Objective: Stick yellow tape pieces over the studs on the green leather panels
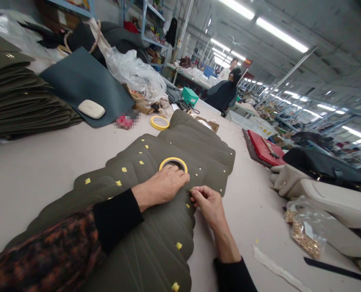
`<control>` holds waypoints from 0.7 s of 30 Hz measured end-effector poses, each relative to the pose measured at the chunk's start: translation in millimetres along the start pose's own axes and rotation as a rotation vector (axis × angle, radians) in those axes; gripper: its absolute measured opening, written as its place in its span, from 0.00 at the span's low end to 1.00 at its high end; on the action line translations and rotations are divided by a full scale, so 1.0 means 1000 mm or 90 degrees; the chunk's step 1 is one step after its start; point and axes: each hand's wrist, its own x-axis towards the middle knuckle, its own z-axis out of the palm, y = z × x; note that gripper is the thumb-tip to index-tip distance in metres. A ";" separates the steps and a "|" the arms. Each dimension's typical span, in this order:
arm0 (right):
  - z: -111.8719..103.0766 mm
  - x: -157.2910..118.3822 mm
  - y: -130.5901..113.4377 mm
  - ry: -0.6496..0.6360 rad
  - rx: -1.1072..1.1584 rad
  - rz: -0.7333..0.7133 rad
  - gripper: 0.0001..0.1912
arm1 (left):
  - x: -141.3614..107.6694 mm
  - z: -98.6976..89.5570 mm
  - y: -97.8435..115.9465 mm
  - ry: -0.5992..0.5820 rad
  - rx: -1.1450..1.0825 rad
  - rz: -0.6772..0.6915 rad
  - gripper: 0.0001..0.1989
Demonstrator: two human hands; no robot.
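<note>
Overlapping dark olive panels (156, 243) with rounded corners fan out across the table. Small yellow tape pieces (124, 169) stick to several of them, and metal studs (224, 171) show near some right-hand edges. My left hand (162, 184) lies over the panels, its fingers curled onto the near rim of a yellow tape roll (182, 162). Beside it, my right hand (210, 202) pinches at a panel's right edge. A tiny yellowish bit, seemingly tape, shows at its thumb and fingertip, mostly hidden by them.
A tall olive panel stack (22, 97) stands left, near a dark sheet (89, 85) bearing a white case (91, 109). Another tape roll (159, 123) lies behind the panels. On the right are a red board (264, 148), pale bag pieces (335, 198) and a bag of gold hardware (306, 237).
</note>
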 end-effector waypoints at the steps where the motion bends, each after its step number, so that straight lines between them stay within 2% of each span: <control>1: -0.001 0.001 0.000 -0.006 0.000 0.004 0.13 | 0.000 -0.001 0.001 -0.001 -0.002 0.001 0.07; 7: -0.005 0.003 0.002 -0.045 -0.027 0.007 0.13 | -0.004 -0.005 0.002 -0.001 -0.009 -0.007 0.09; 10: -0.006 0.000 -0.001 -0.057 -0.123 -0.027 0.11 | -0.004 -0.003 0.001 -0.004 -0.010 -0.014 0.08; 16: 0.005 -0.004 -0.009 -0.028 -0.328 -0.139 0.09 | -0.002 -0.001 0.001 -0.015 0.002 -0.005 0.06; 21: 0.009 -0.003 -0.012 -0.013 -0.416 -0.134 0.07 | -0.002 -0.003 0.002 -0.027 -0.004 -0.007 0.06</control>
